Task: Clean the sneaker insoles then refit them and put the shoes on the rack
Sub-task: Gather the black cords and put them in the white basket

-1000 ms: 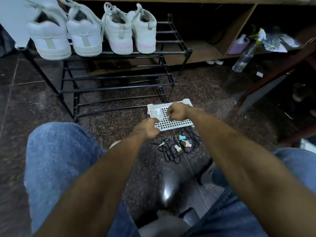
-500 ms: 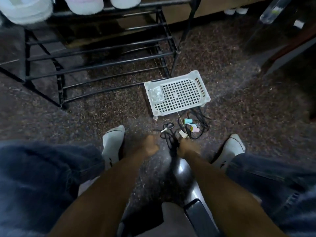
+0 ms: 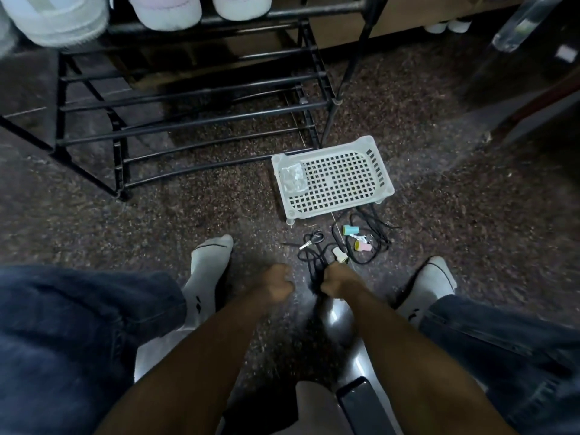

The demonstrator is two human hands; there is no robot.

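Between my socked feet, my left hand (image 3: 277, 282) and right hand (image 3: 337, 279) hang curled, holding nothing I can see. Sneakers (image 3: 169, 11) sit on the rack (image 3: 194, 98).

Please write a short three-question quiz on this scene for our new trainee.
1. True or false: the basket stands on the rack.
2. What lies at the basket's left end?
A. scissors
B. a clear packet
C. a sneaker
3. Fill in: the scissors lie on the ____ among black cords.

Key
1. False: it stands on the floor, right of the rack.
2. B: the packet.
3. floor
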